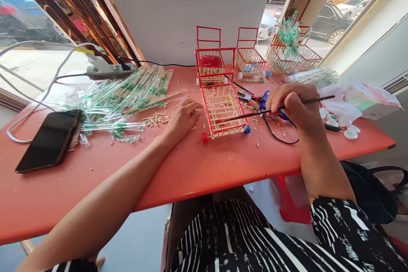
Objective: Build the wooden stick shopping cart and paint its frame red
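My right hand (293, 102) is closed around a thin dark paintbrush (251, 114). The brush slants down to the left, and its tip is over the near end of a miniature shopping cart (223, 106) built from wooden sticks. Red covers the cart's handle and top rim; the basket bars are bare wood. One red wheel (204, 137) and one blue wheel (247, 129) show at its near end. My left hand (183, 119) lies on the red table just left of the cart, fingers loosely bent and reaching toward its side, holding nothing that I can see.
Behind stand several similar carts (250, 57), one holding a red object (211, 61). Wrapped chopsticks (149, 83) and stick offcuts (156, 118) lie left, near a phone (49, 140) and a power strip (110, 72). A blue tool (264, 100) with a black cord and white discs (351, 131) lie right.
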`<state>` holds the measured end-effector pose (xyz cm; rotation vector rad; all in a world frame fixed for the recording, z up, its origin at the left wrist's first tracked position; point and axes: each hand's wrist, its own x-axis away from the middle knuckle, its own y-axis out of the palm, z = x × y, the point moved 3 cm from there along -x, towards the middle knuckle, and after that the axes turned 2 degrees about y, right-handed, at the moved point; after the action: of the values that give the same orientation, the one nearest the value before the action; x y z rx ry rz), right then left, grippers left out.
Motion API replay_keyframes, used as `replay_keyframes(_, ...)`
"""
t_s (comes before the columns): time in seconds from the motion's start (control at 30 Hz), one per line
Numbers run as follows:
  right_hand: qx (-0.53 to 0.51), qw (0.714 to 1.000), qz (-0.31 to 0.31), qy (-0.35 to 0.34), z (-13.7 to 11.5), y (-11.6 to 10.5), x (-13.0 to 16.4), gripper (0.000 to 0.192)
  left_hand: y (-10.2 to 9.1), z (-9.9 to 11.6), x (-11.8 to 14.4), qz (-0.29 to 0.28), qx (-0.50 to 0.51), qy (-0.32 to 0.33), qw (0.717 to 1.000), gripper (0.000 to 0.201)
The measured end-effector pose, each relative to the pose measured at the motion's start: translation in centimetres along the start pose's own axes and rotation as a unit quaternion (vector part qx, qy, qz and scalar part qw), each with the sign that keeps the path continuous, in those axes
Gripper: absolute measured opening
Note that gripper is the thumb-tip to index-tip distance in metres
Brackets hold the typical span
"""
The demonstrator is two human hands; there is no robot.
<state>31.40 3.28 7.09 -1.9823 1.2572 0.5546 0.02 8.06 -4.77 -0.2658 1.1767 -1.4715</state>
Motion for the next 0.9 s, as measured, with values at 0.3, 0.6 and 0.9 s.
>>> replay_keyframes(0.3, 0.064, 0.993, -0.029, 0.09, -0.26, 1.02, 0.09, 0.054, 0.05, -0.01, -0.09, -0.003, -0.001, -0.001, 1.0, 0.031)
replay_keyframes(0.6, 0.073, 0.992, -0.01, 0.099, -0.4, 0.75, 0.07, 0.055, 0.23, -0.18, -0.04, 0.005, 0.008, 0.001, 1.0, 0.033)
replay_keyframes(0.9, 0.03, 0.997, -0.002, 0.069, -0.19, 1.11, -0.08, 0.047, 0.43, -0.4, -0.04, 0.007, 0.011, -0.001, 1.0, 0.035)
